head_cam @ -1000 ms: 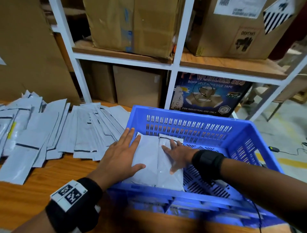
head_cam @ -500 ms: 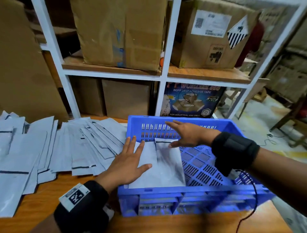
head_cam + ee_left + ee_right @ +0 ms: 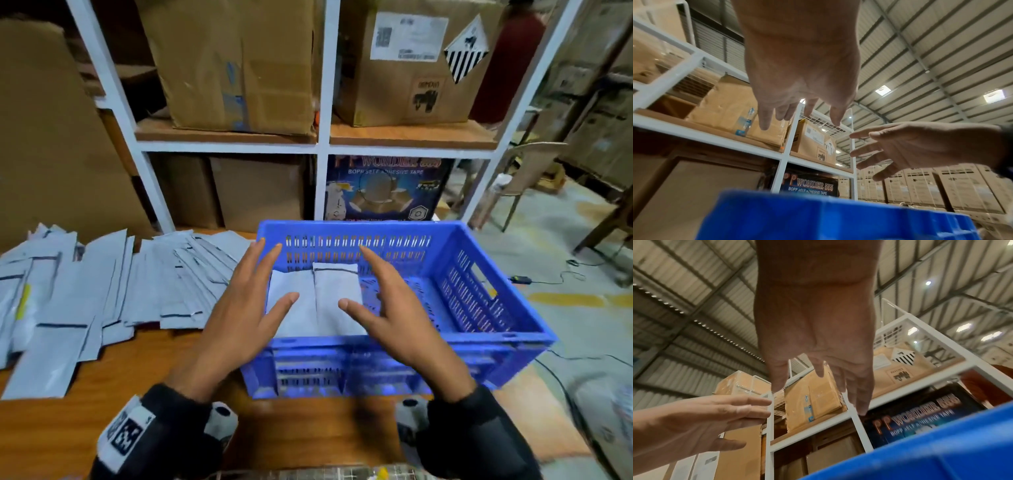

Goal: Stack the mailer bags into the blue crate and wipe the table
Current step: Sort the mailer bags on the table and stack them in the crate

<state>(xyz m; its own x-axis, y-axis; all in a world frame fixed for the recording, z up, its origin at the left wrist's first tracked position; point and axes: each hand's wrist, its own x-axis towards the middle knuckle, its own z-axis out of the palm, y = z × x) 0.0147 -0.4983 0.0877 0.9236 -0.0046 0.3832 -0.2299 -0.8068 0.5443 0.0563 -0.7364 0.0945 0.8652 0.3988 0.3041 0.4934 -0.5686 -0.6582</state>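
The blue crate [image 3: 479, 281] stands on the wooden table [image 3: 102, 411], right of centre. Two grey mailer bags [image 3: 337, 291] lie side by side in its left half. A wide heap of grey mailer bags [image 3: 102, 294] covers the table to the left. Both hands hover above the crate's near left part, fingers straight and spread, holding nothing. My left hand [image 3: 246, 308] is over the crate's left wall, my right hand [image 3: 390, 308] over the bags. The wrist views show the same empty left hand [image 3: 799, 116] and right hand [image 3: 818, 394] above the crate rim [image 3: 818, 216].
A white shelf rack [image 3: 322, 147] with cardboard boxes [image 3: 236, 65] and a dark tape carton [image 3: 383, 192] stands right behind the table. Bare floor, cables [image 3: 548, 281] and a chair [image 3: 527, 178] lie to the right. Bare tabletop shows near the front edge.
Both hands have lifted off the bags in the crate and drawn back towards me. The right hand left the far wall. The bags stay flat in the crate.
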